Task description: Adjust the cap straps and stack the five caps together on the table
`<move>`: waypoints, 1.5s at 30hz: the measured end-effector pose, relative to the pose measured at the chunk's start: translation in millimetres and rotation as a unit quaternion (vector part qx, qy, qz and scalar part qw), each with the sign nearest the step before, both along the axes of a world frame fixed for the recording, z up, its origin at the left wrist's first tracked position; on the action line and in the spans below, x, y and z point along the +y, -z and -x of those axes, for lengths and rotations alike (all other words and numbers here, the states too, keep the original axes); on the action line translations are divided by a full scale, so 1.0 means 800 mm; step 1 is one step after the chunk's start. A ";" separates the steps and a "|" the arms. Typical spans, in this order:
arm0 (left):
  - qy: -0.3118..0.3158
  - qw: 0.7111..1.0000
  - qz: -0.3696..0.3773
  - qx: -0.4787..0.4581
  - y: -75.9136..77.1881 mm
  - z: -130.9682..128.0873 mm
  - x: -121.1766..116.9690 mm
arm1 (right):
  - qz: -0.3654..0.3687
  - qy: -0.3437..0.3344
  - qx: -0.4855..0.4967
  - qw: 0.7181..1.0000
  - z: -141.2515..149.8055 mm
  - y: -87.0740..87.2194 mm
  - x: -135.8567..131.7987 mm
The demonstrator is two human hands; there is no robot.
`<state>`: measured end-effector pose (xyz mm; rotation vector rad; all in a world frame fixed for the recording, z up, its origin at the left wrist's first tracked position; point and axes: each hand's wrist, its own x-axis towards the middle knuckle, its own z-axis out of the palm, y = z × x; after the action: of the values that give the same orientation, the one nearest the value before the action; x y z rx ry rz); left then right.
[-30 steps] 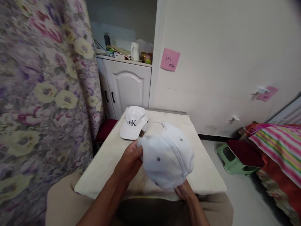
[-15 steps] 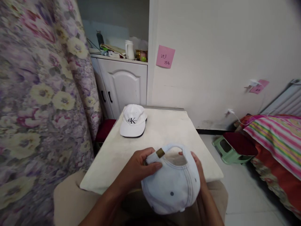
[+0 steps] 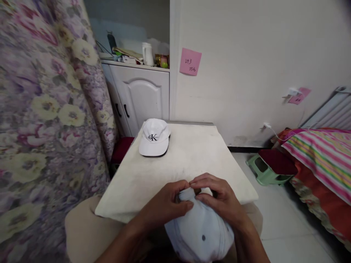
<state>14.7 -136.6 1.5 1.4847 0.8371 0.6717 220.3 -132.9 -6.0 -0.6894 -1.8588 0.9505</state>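
A light blue baseball cap is held over my lap at the near edge of the table, its back strap and opening upward. My left hand pinches the strap beside the opening, thumb on the outside. With thumb and fingers my right hand grips the strap at its brass-coloured buckle, partly hidden by the fingers. Farther off, a white baseball cap with dark letters on its front rests on the table, brim facing me.
The cloth-covered table stands against the wall. A floral curtain hangs at left, near a white cabinet holding a white jug. To the right are a green stool and a bed with a striped cover.
My right hand has moved from the cap's right side up to the strap buckle, closing on it. The light blue cap has sunk slightly. My left hand keeps hold of the strap.
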 end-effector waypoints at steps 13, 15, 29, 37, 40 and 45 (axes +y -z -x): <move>0.012 0.999 0.020 -0.047 0.007 0.008 0.002 | 0.007 0.009 -0.061 0.998 0.008 0.001 -0.001; 0.013 0.998 0.025 -0.049 0.008 0.010 0.001 | 0.045 -0.004 -0.059 0.997 0.009 0.002 0.000; 0.044 0.995 0.033 -0.083 0.021 0.011 0.004 | 0.228 -0.144 0.078 0.960 0.009 0.020 0.007; 0.035 0.999 -0.008 -0.007 0.014 0.006 0.007 | 0.281 -0.107 0.154 0.941 0.028 0.038 0.007; 0.057 0.998 0.009 -0.017 0.015 0.006 0.008 | 0.251 -0.103 0.144 0.952 0.030 0.034 0.007; -0.034 0.997 0.065 -0.027 0.023 0.014 0.010 | 0.224 -0.056 0.086 0.969 0.014 0.031 0.006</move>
<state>3.8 -128.6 -16.7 1.3205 0.8766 0.6907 208.8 -128.0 -31.2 -0.7448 -1.5552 1.4820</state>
